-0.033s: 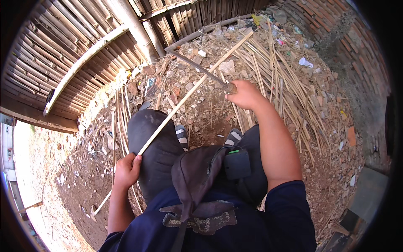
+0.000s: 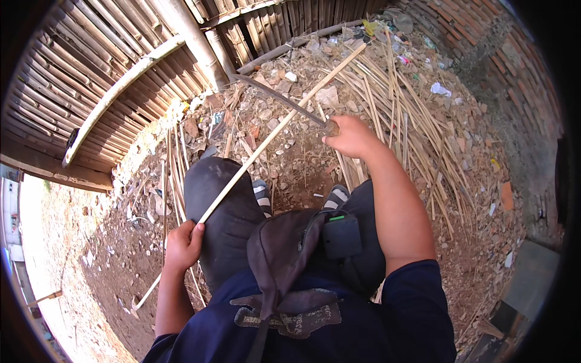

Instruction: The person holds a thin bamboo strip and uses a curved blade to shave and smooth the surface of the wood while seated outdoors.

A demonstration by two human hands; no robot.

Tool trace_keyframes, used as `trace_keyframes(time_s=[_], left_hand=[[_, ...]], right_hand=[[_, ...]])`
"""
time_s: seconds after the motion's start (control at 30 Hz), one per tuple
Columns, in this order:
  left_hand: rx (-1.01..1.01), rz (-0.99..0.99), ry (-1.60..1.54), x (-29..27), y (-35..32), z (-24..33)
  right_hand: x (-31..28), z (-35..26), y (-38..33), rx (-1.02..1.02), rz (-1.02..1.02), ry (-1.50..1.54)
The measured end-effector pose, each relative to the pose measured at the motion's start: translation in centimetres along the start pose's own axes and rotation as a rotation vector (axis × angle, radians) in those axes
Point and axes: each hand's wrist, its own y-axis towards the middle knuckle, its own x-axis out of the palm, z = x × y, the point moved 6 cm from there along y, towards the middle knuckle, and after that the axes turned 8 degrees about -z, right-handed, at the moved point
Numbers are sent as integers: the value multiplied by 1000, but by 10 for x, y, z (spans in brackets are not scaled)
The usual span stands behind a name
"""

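Observation:
My left hand [image 2: 183, 247] is closed round a long pale bamboo strip [image 2: 257, 156] beside my left knee. The strip slants away up and to the right, toward the far pile. A pale length below the hand lines up with it. My right hand [image 2: 354, 138] grips the stubby handle of a long-bladed knife [image 2: 275, 97] ahead of my right knee. Its dark blade points to the far left and crosses the strip beyond its middle; whether they touch I cannot tell.
Many split bamboo strips [image 2: 417, 145] lie heaped at the right. More strips [image 2: 177, 175] lie by my left knee. A bamboo slat wall [image 2: 115, 78] stands at the far left, a brick wall [image 2: 514, 78] at the right. Rubble and litter cover the ground.
The knife's blade has turned slightly, its tip shifting a little left and nearer. My right hand has moved very slightly with it. My left hand and the bamboo strip stay in place.

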Motion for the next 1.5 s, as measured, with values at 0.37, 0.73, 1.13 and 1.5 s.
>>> trace_keyframes(time_s=[0.37,0.73,1.13,1.5], left_hand=[[31,27,4,0,0,0],[25,18,11,0,-1,2],[58,49,66,-1,0,4],[18,29,36,0,-2,-1]], right_hand=[[2,-7,-1,-111,-27,-100],[-6,3,1,15,25,44],[-15,23,5,24,106,-13],[0,-20,-5,-11,-73,-87]])
